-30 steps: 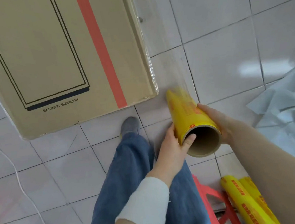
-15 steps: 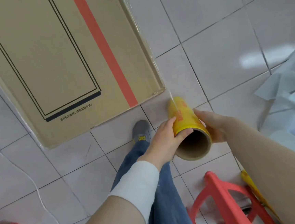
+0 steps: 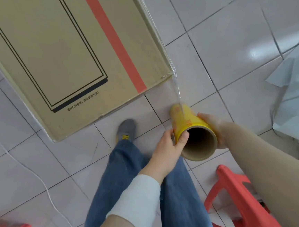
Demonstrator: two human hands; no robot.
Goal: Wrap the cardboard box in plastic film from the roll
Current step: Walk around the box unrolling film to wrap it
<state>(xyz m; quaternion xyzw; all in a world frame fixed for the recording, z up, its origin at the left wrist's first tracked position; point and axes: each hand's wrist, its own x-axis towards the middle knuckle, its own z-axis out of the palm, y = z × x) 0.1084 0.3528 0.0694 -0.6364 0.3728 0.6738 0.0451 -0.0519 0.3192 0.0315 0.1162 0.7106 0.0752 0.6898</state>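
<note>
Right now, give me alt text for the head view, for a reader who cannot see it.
Both hands, left and right, hold a yellow roll of film, whose clear film stretches up to the near corner of a big cardboard box on the tiled floor. Jeans, a grey shoe and red stools fill the foreground.

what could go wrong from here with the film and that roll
The clear plastic film runs taut from the yellow film roll to one corner of the brown cardboard box; it has bunched into a narrow strip and may tear or slip off there. The left hand and right hand grip only the roll's near end, so it could twist. The red plastic stool and white cable could trip the person.
</note>
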